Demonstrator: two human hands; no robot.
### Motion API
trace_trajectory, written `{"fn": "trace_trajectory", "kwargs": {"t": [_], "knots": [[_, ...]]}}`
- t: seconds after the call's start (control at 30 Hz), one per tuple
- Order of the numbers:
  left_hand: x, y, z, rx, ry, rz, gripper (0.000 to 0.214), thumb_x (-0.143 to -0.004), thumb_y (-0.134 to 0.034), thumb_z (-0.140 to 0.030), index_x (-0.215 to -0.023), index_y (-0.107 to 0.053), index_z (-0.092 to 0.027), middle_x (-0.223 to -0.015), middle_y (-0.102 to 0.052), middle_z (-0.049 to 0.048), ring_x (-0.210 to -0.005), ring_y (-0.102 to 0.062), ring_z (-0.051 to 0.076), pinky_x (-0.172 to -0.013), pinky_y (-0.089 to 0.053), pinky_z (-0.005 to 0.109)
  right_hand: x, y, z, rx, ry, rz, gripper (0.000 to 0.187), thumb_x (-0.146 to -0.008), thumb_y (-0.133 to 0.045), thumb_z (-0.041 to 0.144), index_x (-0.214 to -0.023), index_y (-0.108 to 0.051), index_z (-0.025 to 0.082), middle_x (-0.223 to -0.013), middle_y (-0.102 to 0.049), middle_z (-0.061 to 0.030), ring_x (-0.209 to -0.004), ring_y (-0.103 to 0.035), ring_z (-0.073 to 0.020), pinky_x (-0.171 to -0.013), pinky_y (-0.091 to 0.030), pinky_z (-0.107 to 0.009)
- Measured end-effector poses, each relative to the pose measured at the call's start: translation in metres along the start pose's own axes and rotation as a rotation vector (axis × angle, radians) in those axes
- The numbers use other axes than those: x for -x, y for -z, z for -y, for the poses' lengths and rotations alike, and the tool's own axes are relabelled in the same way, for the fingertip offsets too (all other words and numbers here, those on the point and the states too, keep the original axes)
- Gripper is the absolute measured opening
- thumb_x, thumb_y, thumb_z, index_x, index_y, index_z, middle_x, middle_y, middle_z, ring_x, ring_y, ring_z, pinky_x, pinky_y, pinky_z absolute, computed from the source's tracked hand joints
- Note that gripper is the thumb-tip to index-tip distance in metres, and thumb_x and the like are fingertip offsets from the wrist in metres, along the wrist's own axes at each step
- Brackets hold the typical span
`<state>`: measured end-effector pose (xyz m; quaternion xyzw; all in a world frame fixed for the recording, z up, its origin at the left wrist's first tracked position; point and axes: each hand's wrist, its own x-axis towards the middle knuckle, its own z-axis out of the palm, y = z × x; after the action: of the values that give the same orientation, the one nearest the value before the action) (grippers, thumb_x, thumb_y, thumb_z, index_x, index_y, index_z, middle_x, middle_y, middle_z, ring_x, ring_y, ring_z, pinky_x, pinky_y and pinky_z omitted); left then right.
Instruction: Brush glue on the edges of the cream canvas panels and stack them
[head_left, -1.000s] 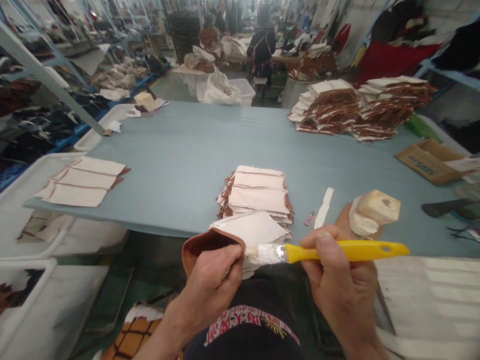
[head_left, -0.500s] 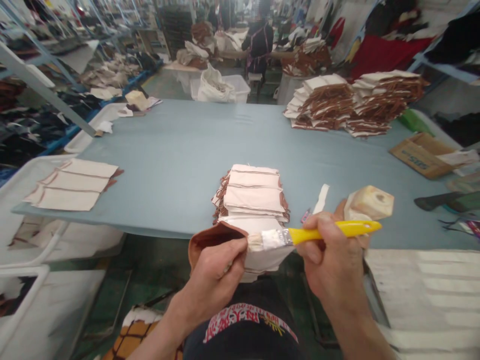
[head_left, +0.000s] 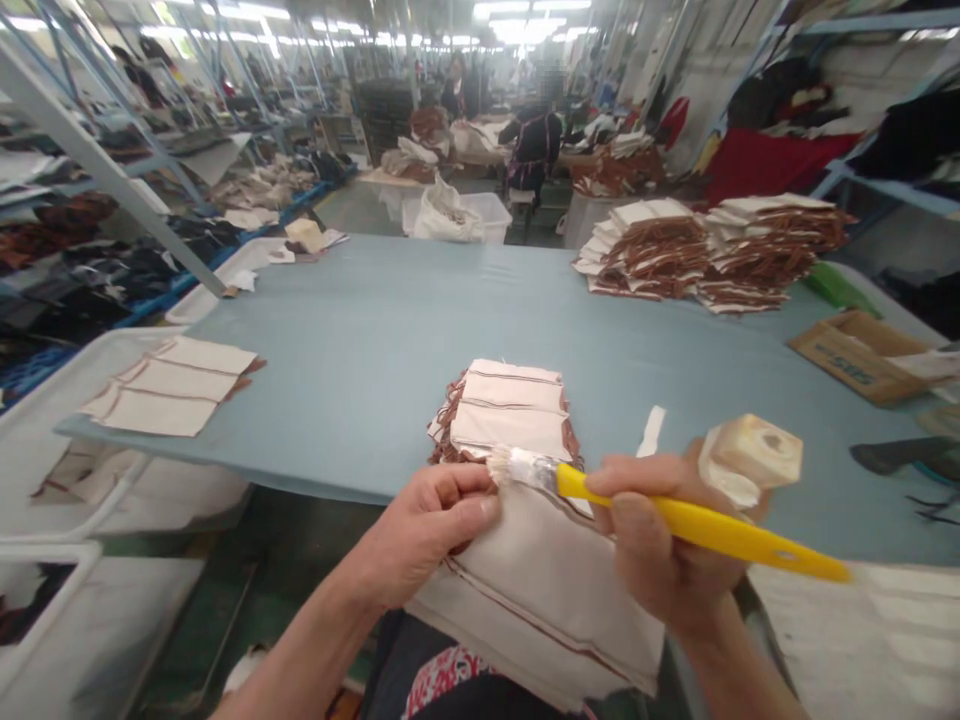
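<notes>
My right hand (head_left: 667, 530) is closed around the yellow handle of a paintbrush (head_left: 697, 528). Its bristles, coated with something white, touch the edge of a cream fabric piece beside my left fingertips. My left hand (head_left: 442, 515) pinches that cream fabric piece (head_left: 540, 590), which has brown seam lines and hangs over the table's front edge toward my lap. Just beyond lies a stack of cream and brown fabric pieces (head_left: 510, 405). Behind my right hand stands a cut-open, whitish container (head_left: 754, 455), partly hidden by the hand.
The blue-grey table (head_left: 360, 330) carries more cream pieces (head_left: 180, 385) at left and tall piles of cream and brown pieces (head_left: 652, 245) at back right. A cardboard box (head_left: 862, 355) sits at the right edge. A white strip (head_left: 652, 430) lies near the container. A person (head_left: 534, 140) is farther back.
The held piece has turned from showing its open brown side to lying with its cream face up. The brush has tilted, its handle end now lower and farther right. My view has risen.
</notes>
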<state>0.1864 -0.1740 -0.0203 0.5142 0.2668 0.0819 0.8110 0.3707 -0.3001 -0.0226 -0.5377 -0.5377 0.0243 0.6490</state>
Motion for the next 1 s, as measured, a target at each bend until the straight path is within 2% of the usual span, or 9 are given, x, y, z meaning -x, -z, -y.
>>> {"fn": "trace_trajectory", "kwargs": {"t": [0.07,0.23,0.27,0.4,0.5,0.63,0.73,0.9,1.0], "knots": [[-0.002,-0.002,0.0,0.052,0.031,-0.011,0.044,-0.076,-0.085,-0.054,-0.081,-0.069,-0.013,-0.069,-0.052,-0.0023,-0.059,-0.035,0.008,-0.055,-0.024,0.021,0.003,0.001,-0.007,0.137,0.096,0.046,0.014,-0.103,-0.065,0.031,-0.093,-0.073,0.024,-0.073,-0.07,0.0004,-0.047,-0.057,-0.0118,-0.047,-0.047,-0.025],[-0.006,0.0,-0.002,0.114,0.073,-0.083,0.047,-0.068,-0.09,-0.053,-0.075,-0.066,-0.014,-0.064,-0.047,-0.0041,-0.056,-0.028,0.007,-0.052,-0.017,0.022,0.005,0.004,-0.004,0.225,0.189,-0.111,0.021,-0.104,-0.064,0.039,-0.092,-0.073,0.024,-0.071,-0.068,-0.0001,-0.064,-0.068,-0.0182,-0.063,-0.056,-0.032],[-0.007,0.0,-0.003,0.114,0.073,-0.091,0.047,-0.067,-0.09,-0.053,-0.076,-0.066,-0.014,-0.064,-0.047,-0.0043,-0.056,-0.028,0.007,-0.052,-0.017,0.022,0.003,0.004,-0.002,0.226,0.212,-0.092,0.022,-0.105,-0.063,0.039,-0.092,-0.072,0.024,-0.07,-0.068,0.0002,-0.064,-0.068,-0.0183,-0.063,-0.057,-0.032],[-0.01,0.002,-0.005,0.091,0.051,-0.094,0.047,-0.069,-0.089,-0.054,-0.078,-0.067,-0.013,-0.062,-0.044,-0.0053,-0.055,-0.026,0.006,-0.051,-0.014,0.023,-0.01,-0.004,0.0,0.302,0.362,0.148,0.015,-0.107,-0.058,0.027,-0.097,-0.069,0.024,-0.07,-0.069,0.0018,-0.057,-0.066,-0.0146,-0.058,-0.055,-0.027],[-0.013,0.005,-0.007,0.077,0.042,-0.093,0.047,-0.07,-0.088,-0.054,-0.076,-0.065,-0.014,-0.062,-0.042,-0.0059,-0.055,-0.026,0.006,-0.05,-0.013,0.023,-0.015,-0.009,-0.006,0.361,0.408,0.138,0.011,-0.107,-0.058,0.023,-0.1,-0.067,0.023,-0.073,-0.072,0.0008,-0.058,-0.068,-0.0144,-0.058,-0.055,-0.026],[-0.014,0.007,-0.01,0.099,0.05,-0.108,0.044,-0.068,-0.089,-0.049,-0.078,-0.065,-0.014,-0.063,-0.044,-0.0056,-0.055,-0.028,0.006,-0.05,-0.014,0.023,-0.005,-0.01,-0.013,0.342,0.349,0.027,0.016,-0.108,-0.058,0.032,-0.099,-0.068,0.024,-0.07,-0.07,0.001,-0.059,-0.069,-0.0168,-0.058,-0.058,-0.029],[-0.013,0.008,-0.013,0.099,0.045,-0.086,0.041,-0.068,-0.088,-0.047,-0.077,-0.066,-0.014,-0.064,-0.045,-0.0049,-0.055,-0.029,0.006,-0.051,-0.015,0.023,0.001,-0.015,-0.017,0.477,0.24,-0.116,0.009,-0.105,-0.061,0.029,-0.104,-0.07,0.024,-0.077,-0.074,-0.0003,-0.066,-0.074,-0.018,-0.064,-0.06,-0.028],[-0.013,0.018,-0.022,0.049,0.023,0.0,0.038,-0.074,-0.084,-0.046,-0.078,-0.066,-0.013,-0.064,-0.046,-0.0042,-0.056,-0.028,0.007,-0.051,-0.015,0.022,-0.013,-0.036,-0.024,0.503,0.112,0.032,0.015,-0.109,-0.054,0.026,-0.112,-0.068,0.021,-0.097,-0.079,-0.0061,-0.083,-0.078,-0.0189,-0.073,-0.061,-0.027],[-0.01,0.026,-0.021,-0.021,-0.022,0.028,0.043,-0.079,-0.081,-0.054,-0.08,-0.069,-0.013,-0.063,-0.044,-0.0046,-0.056,-0.028,0.007,-0.051,-0.017,0.021,-0.021,-0.047,-0.024,0.502,0.077,-0.011,0.019,-0.11,-0.051,0.028,-0.107,-0.067,0.019,-0.093,-0.078,-0.0059,-0.076,-0.075,-0.0173,-0.068,-0.059,-0.025]]}}
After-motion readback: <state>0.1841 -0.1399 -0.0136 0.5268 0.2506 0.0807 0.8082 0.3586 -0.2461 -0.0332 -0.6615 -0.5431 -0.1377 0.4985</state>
